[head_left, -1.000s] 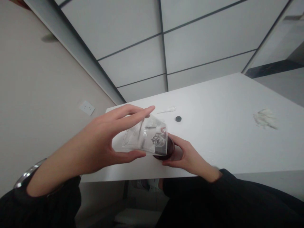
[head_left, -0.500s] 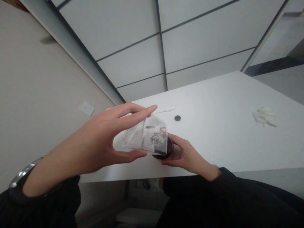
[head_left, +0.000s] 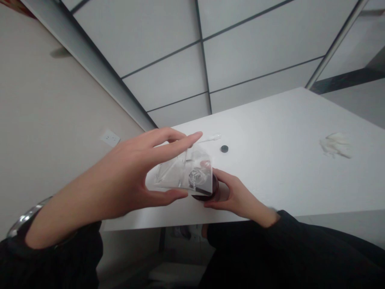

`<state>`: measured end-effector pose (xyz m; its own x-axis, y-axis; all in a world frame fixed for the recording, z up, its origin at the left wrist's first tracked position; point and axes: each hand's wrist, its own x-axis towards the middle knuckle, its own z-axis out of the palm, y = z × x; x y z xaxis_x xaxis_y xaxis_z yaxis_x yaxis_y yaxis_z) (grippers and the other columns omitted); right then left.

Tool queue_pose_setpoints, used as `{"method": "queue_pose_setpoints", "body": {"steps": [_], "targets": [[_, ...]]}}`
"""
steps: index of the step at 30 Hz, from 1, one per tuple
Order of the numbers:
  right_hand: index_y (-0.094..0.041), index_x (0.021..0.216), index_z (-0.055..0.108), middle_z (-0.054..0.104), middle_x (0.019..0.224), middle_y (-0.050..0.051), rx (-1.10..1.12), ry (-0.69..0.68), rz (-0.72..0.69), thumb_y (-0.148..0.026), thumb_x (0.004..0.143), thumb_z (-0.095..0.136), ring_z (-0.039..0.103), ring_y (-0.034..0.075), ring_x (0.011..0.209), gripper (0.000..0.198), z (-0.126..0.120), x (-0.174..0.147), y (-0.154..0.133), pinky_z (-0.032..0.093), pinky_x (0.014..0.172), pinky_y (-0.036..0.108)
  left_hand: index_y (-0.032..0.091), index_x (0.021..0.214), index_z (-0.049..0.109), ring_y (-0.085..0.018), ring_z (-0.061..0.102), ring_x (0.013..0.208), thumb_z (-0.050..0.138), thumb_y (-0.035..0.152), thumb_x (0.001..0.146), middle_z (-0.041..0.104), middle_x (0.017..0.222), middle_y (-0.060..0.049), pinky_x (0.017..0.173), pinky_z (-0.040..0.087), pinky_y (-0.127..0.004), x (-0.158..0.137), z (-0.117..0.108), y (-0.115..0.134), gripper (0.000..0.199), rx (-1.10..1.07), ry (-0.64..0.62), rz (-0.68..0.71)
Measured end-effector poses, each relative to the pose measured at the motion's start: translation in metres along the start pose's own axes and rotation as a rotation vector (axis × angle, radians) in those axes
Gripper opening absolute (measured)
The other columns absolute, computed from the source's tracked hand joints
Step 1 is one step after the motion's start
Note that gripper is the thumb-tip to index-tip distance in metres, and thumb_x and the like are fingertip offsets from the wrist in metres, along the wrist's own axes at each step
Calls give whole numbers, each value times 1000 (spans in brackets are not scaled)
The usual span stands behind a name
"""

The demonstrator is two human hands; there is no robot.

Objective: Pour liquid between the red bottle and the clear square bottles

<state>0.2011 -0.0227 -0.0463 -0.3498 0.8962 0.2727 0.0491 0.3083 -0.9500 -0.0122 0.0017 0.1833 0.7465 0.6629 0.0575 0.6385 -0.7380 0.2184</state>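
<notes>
My left hand (head_left: 135, 172) is wrapped around a clear beaker (head_left: 192, 172), thumb below and fingers above. The beaker lies tipped on its side, its wide end pointing right. Behind that end, my right hand (head_left: 231, 192) grips a dark brown bottle (head_left: 215, 186) low over the white table. The beaker partly covers the bottle, so its mouth is hidden. I cannot tell whether liquid is running between the two. Beyond the hands, a small black cap (head_left: 224, 149) rests on the table beside a clear plastic dropper (head_left: 212, 138).
A crumpled whitish bundle (head_left: 337, 145), perhaps gloves, lies toward the right of the white table (head_left: 279, 160). White panelled doors (head_left: 255, 60) stand behind the table's far edge. On the left wall sits a power socket (head_left: 110, 137).
My left hand and the beaker have shifted only very slightly, with the fingertips a touch farther right. My right hand keeps its hold on the bottle in nearly the same spot.
</notes>
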Motion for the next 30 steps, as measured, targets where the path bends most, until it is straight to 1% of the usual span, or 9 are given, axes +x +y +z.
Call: {"method": "queue_pose_setpoints", "body": {"steps": [5,11,14,18,21,26,30], "targets": [[-33,157,51,63,153,9,-6,-10,12,-37,74,93,58,36,143,93,-1,1,-2,46,120,55,47,155,51,-30,67,124,74,41,89,66,146,2,98,60,-39,4,-1,3,70,7,-17,15],[-33,156,52,64,152,8,-1,-8,16,-35,73,93,59,36,142,93,-2,0,-3,47,119,55,45,154,53,-30,68,121,71,44,90,66,145,2,94,60,-37,7,-2,5,66,27,-32,13],[-31,157,51,64,151,9,6,-2,17,-35,73,93,60,36,140,93,-1,1,-2,49,117,55,43,155,51,-30,67,121,69,45,92,65,145,1,93,60,-37,8,-3,6,66,66,-46,37],[-31,157,51,65,150,9,7,2,7,-35,73,93,62,36,138,94,-1,1,-1,51,115,54,41,158,47,-30,65,121,69,45,92,63,147,-1,94,59,-37,10,-4,6,69,109,-90,36],[-31,156,52,67,147,8,6,2,-1,-35,72,93,63,35,137,93,-2,0,-1,51,114,53,40,159,45,-30,65,121,69,45,92,62,147,-2,93,59,-38,11,-6,8,70,126,-96,43],[-30,154,53,68,146,8,0,5,3,-34,72,93,64,35,136,92,-1,0,-1,51,114,53,41,158,46,-31,65,120,69,45,93,64,146,-1,92,59,-39,12,-7,9,69,131,-104,51],[-30,153,55,69,144,8,3,5,2,-34,71,94,64,35,134,91,-1,0,0,51,113,53,42,159,43,-31,65,122,69,44,92,63,147,-1,93,59,-40,13,-6,10,73,131,-99,55]]}}
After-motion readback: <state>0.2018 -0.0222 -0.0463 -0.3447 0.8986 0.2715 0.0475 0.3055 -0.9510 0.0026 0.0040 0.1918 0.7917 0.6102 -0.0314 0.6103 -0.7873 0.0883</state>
